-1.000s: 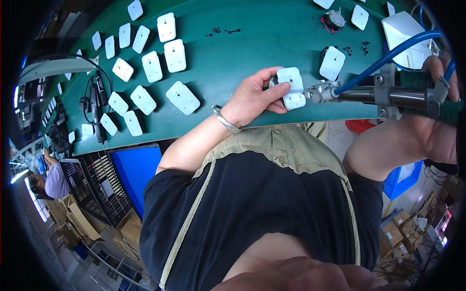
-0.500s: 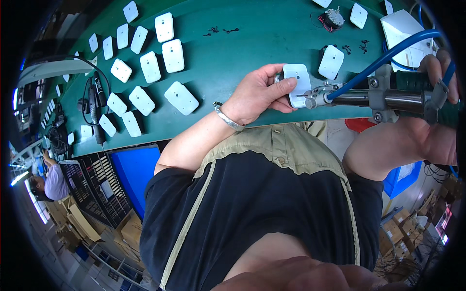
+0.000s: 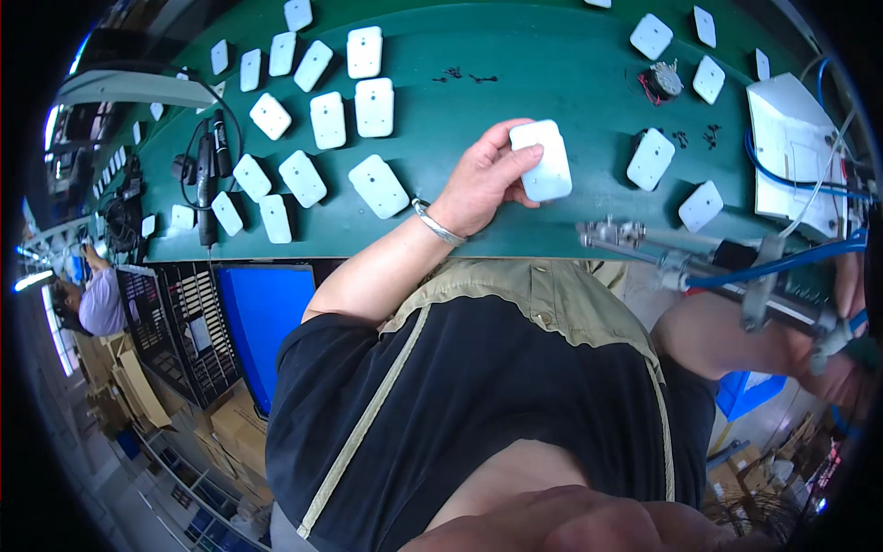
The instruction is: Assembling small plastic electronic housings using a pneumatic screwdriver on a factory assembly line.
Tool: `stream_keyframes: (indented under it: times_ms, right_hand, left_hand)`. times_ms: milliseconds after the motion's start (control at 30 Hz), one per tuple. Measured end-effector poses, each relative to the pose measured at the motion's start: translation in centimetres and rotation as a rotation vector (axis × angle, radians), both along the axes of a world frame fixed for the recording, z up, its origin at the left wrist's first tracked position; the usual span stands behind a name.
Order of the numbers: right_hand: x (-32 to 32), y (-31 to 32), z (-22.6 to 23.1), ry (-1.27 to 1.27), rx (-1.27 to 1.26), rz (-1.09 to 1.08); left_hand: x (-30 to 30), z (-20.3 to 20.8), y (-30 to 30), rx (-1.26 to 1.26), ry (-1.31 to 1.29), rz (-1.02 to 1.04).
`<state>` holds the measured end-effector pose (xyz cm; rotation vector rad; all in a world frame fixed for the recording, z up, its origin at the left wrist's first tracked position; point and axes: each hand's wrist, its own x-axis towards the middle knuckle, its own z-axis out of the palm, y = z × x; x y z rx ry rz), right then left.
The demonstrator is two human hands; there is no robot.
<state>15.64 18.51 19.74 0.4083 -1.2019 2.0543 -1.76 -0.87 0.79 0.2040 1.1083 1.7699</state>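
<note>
My left hand (image 3: pixel 497 175) grips a white rounded plastic case (image 3: pixel 553 164) above the near edge of the green table, thumb across its face. At the far right, my right hand (image 3: pixel 849 283) is wrapped round a metal air screwdriver (image 3: pixel 777 304) with a blue hose (image 3: pixel 798 269), mostly hidden behind it. The metal tip (image 3: pixel 611 233) of the screwdriver points left, apart from the case. Closest on the table to the held case is another white case (image 3: pixel 651 159), with one more white case (image 3: pixel 702 206) near the screwdriver.
Several white cases (image 3: pixel 374 109) spread over the left of the green table (image 3: pixel 515 69). Small black screws (image 3: pixel 483 79) lie in loose clusters. A round metal part with red wires (image 3: pixel 661 83) sits right of centre. Black cabled tools (image 3: pixel 207 175) lie left. A person (image 3: pixel 99 299) is at far left.
The screwdriver tip has come away from the held case, moving right and down. A white case now lies on the table near the screwdriver, where the tool was before. My left hand still holds its case.
</note>
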Motion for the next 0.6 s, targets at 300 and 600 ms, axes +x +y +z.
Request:
stream_keyframes:
  times_ms: [300, 600]
  right_hand:
    - [-1.3, 4.5, -1.0, 0.042, 0.256, 0.405]
    - [-0.8, 1.5, -1.7, -0.097, 0.128, -0.15]
  left_hand:
    - [-6.6, 4.3, 1.4, -0.13, 0.554, 0.063]
    - [-30.8, -0.3, 6.1, -0.946, 1.138, 0.003]
